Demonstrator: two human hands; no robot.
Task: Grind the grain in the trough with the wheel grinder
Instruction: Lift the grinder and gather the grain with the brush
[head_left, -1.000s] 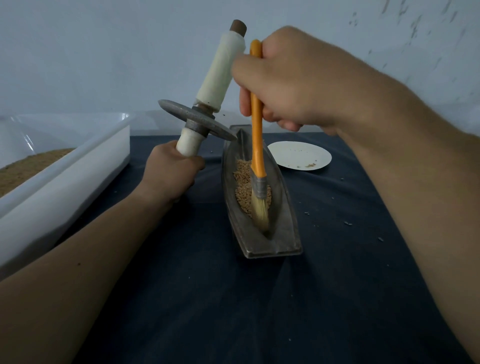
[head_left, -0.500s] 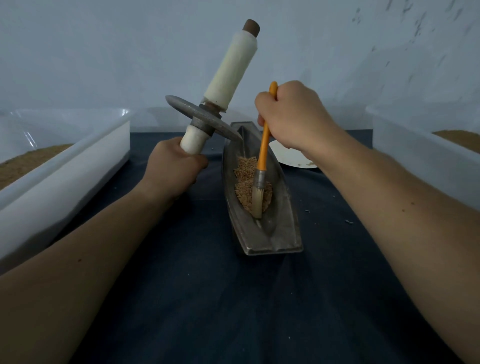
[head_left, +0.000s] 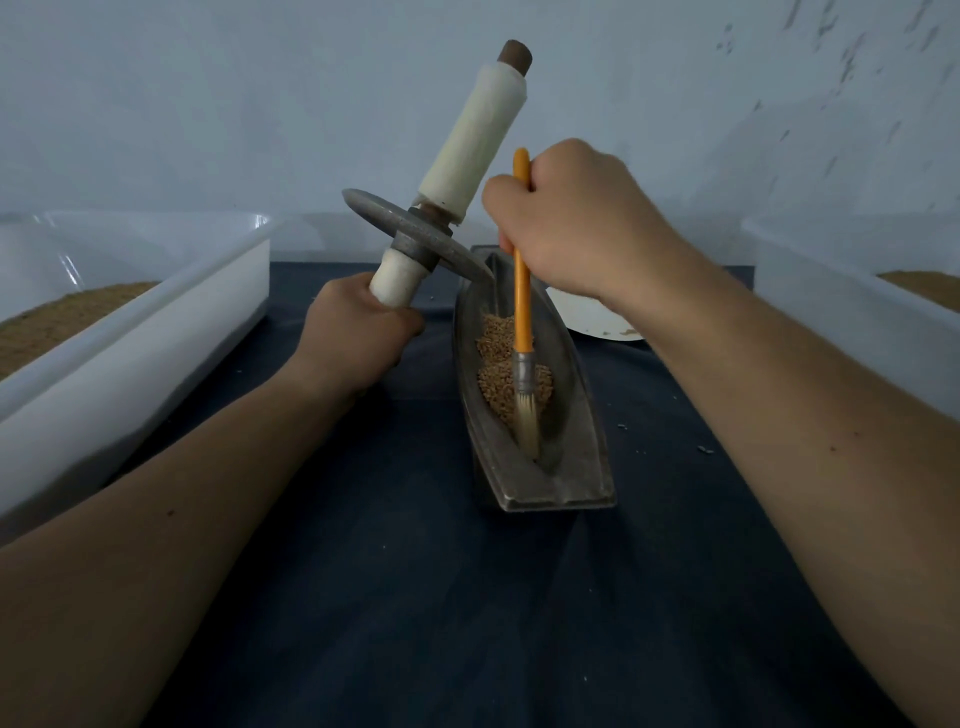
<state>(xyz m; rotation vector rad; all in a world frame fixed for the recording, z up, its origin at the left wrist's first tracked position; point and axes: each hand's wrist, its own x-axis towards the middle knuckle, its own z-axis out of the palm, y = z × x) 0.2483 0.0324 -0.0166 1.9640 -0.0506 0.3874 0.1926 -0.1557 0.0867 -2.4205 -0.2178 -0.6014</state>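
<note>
A grey boat-shaped metal trough (head_left: 582, 467) lies lengthwise on the dark cloth, with brown grain (head_left: 493, 379) heaped in its groove. My left hand (head_left: 358, 332) grips the lower white handle of the wheel grinder (head_left: 415, 239), held tilted in the air left of the trough, its grey disc over the trough's far end. My right hand (head_left: 576, 223) grips the orange handle of a brush (head_left: 523, 322). The pale bristles touch the groove just in front of the grain pile.
A white plastic bin (head_left: 156, 322) with brown grain stands on the left, another bin (head_left: 852, 291) on the right. A white plate (head_left: 587, 314) lies behind my right wrist. A few loose grains dot the dark blue cloth (head_left: 467, 597). A pale wall rises behind.
My right hand has dropped lower and away from the camera. The brush tip slid up towards the grain, then back towards the trough's near end. The grinder stays raised, barely moving.
</note>
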